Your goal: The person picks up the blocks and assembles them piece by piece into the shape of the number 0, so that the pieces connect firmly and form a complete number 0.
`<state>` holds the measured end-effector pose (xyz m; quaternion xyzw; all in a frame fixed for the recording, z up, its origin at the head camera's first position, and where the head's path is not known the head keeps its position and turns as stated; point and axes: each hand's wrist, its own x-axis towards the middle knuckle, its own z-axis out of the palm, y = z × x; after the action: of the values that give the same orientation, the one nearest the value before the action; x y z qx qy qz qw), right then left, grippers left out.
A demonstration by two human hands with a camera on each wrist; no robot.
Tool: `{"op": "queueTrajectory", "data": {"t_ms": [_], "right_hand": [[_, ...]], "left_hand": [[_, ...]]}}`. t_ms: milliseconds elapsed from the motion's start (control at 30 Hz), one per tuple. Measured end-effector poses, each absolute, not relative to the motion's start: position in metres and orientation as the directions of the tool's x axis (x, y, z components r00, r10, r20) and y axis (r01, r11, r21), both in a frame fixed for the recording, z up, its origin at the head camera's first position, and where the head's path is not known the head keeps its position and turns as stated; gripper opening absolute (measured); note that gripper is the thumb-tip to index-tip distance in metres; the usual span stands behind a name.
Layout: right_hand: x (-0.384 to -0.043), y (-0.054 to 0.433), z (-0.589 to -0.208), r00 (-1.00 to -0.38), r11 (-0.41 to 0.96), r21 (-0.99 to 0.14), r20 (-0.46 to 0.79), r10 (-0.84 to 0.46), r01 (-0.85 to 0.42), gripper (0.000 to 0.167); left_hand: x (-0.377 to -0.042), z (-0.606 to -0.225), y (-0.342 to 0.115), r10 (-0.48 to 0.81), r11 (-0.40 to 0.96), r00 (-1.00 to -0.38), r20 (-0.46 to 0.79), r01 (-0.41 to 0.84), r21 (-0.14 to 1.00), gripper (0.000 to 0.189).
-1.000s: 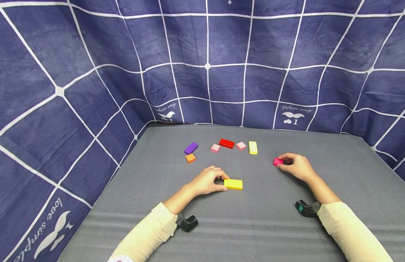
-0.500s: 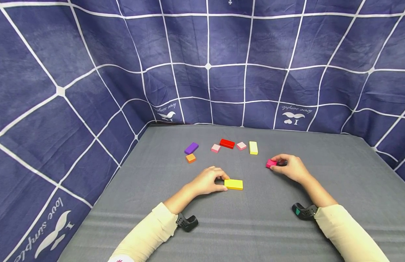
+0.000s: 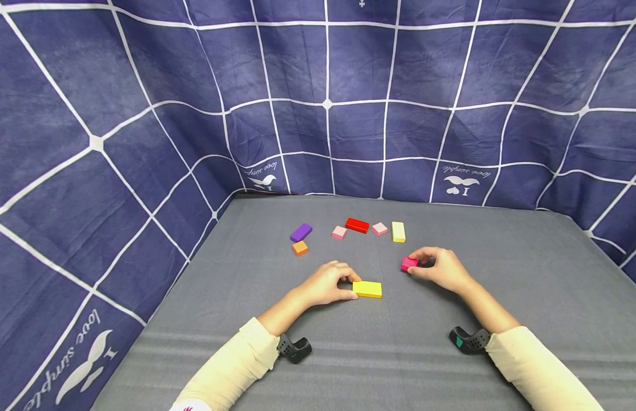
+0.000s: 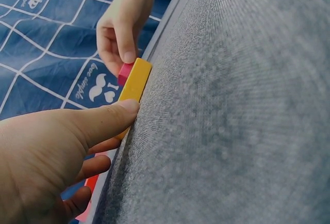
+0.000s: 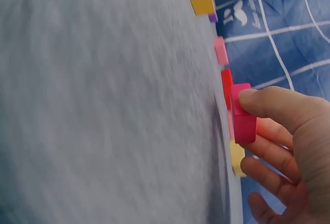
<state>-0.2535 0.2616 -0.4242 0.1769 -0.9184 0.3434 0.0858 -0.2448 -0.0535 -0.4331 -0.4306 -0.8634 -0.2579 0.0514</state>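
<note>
Between its thumb and fingers my left hand (image 3: 325,284) pinches the left end of a yellow rectangular block (image 3: 368,289), which lies flat on the grey table cloth. The left wrist view shows the thumb along the near side of that yellow block (image 4: 136,82). My right hand (image 3: 443,268) pinches a small magenta block (image 3: 409,264), to the right of and a little beyond the yellow one, with a gap between the two. In the right wrist view the thumb presses on one face of the magenta block (image 5: 244,123); whether it touches the cloth is hard to tell.
Farther back on the grey cloth (image 3: 246,268) lie a purple block (image 3: 301,232), an orange block (image 3: 300,248), a red block (image 3: 357,225), two pink blocks (image 3: 339,232) and a pale yellow block (image 3: 398,232). A blue checked curtain (image 3: 297,131) hangs behind and at the left.
My right hand has moved left and slightly nearer with the magenta block, bringing it closer to the yellow block. The left hand and the yellow block have stayed in place.
</note>
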Motion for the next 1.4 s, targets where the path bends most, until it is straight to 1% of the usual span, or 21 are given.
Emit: {"op": "queueTrajectory", "data": {"t_ms": [167, 467, 800, 1133, 1267, 1400], "right_hand": [[-0.247, 0.248, -0.425, -0.915, 0.667, -0.626, 0.274, -0.298, -0.404, 0.026], [-0.239, 0.232, -0.429, -0.878, 0.626, -0.616, 0.317, -0.359, -0.478, 0.025], [-0.233, 0.223, -0.436, -0.879, 0.6, -0.646, 0.294, -0.375, -0.472, 0.025], [-0.23, 0.218, -0.44, -0.871, 0.576, -0.656, 0.324, -0.368, -0.488, 0.026], [-0.23, 0.218, -0.441, -0.846, 0.573, -0.622, 0.384, -0.37, -0.534, 0.031], [-0.227, 0.212, -0.443, -0.78, 0.572, -0.537, 0.501, -0.375, -0.62, 0.031]], "left_hand": [[-0.244, -0.431, -0.054, 0.718, 0.492, -0.622, 0.312, 0.771, 0.404, 0.027], [-0.243, -0.43, -0.054, 0.719, 0.498, -0.627, 0.302, 0.766, 0.406, 0.027], [-0.245, -0.434, -0.053, 0.712, 0.489, -0.624, 0.323, 0.77, 0.409, 0.026], [-0.244, -0.433, -0.053, 0.711, 0.494, -0.628, 0.317, 0.766, 0.411, 0.026], [-0.244, -0.434, -0.053, 0.712, 0.492, -0.627, 0.315, 0.766, 0.413, 0.026], [-0.245, -0.433, -0.053, 0.714, 0.493, -0.626, 0.313, 0.768, 0.41, 0.026]]}}
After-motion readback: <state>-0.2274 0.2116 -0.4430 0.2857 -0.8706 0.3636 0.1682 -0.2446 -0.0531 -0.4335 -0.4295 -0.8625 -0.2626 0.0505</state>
